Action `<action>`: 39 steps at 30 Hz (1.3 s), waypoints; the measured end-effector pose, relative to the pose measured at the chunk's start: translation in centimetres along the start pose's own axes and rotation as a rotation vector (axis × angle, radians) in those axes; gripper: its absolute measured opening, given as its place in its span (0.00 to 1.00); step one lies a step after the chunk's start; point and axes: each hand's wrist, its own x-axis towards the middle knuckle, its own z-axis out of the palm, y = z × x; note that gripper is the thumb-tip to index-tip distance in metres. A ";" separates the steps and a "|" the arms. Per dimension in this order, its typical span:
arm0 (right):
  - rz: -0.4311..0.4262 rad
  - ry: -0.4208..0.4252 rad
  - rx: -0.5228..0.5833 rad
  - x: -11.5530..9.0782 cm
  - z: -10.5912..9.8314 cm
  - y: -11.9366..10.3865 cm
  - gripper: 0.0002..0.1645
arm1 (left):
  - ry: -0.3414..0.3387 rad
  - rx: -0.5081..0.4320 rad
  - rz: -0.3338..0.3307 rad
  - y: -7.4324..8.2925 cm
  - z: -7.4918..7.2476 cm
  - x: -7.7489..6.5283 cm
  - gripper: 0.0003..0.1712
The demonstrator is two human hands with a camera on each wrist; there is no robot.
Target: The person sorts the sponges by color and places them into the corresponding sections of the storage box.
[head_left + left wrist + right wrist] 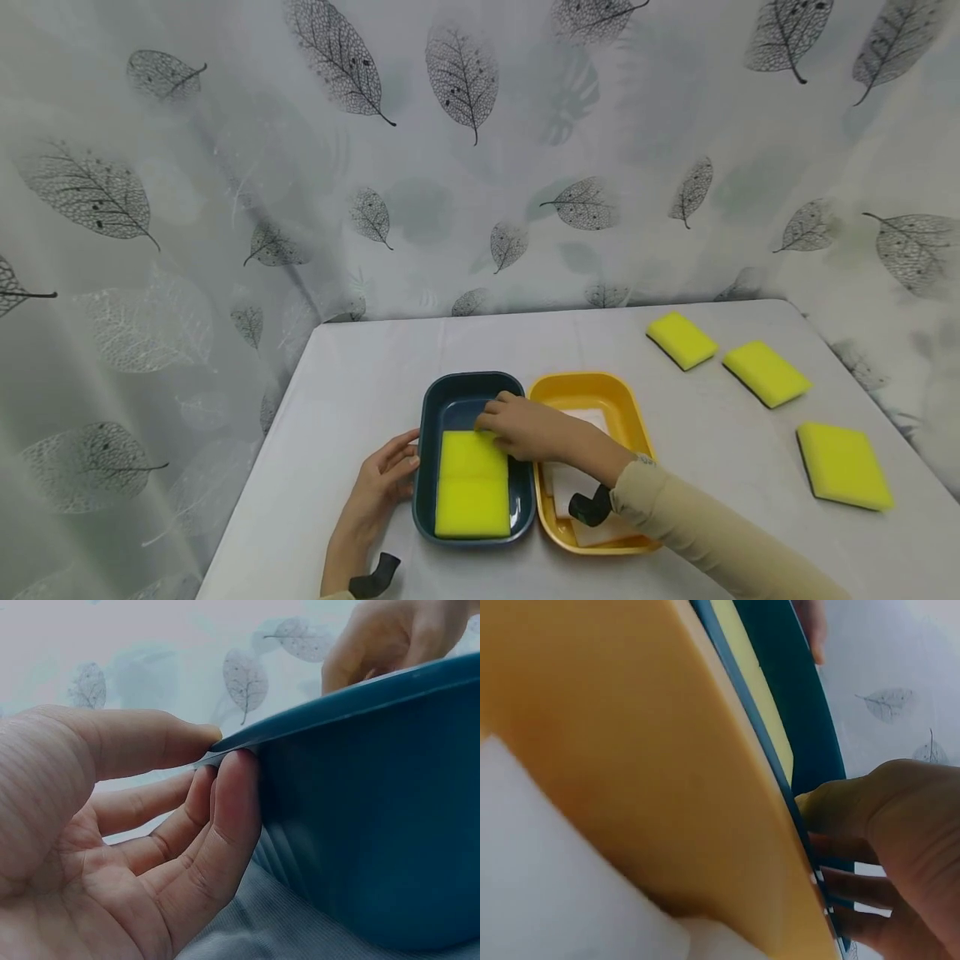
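Note:
In the head view a dark teal tray [422, 492] holds yellow sponges [472, 508] laid end to end. My left hand [382, 477] is at its left side; the left wrist view shows thumb and fingers [236, 787] pinching the teal rim [337, 712]. My right hand [525, 427] reaches over into the tray and grips the far sponge [457, 450] near its far right corner. In the right wrist view the thumb of the right hand [900, 840] meets the end of a yellow sponge [757, 682]; its fingertips are hidden behind the rim.
Right beside the teal tray stands a yellow-orange tray [630, 408] with white flat pieces [570, 492], partly under my right forearm. Farther right on the white table [360, 375] lie three yellow sponges with dark undersides [682, 337]. A leaf-patterned curtain [450, 208] hangs behind.

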 end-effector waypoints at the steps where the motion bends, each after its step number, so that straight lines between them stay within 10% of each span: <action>1: -0.011 0.013 -0.016 -0.1 -0.1 0.0 0.18 | -0.001 0.001 0.002 0.0 0.0 0.0 0.30; 16: -0.101 0.278 -0.077 -1.9 -3.1 4.8 0.20 | -0.004 -0.003 0.010 -0.1 -0.2 -0.1 0.30; 39: 0.328 0.455 0.040 -9.0 -3.1 17.6 0.26 | -0.001 -0.005 0.008 -0.1 -0.2 0.2 0.30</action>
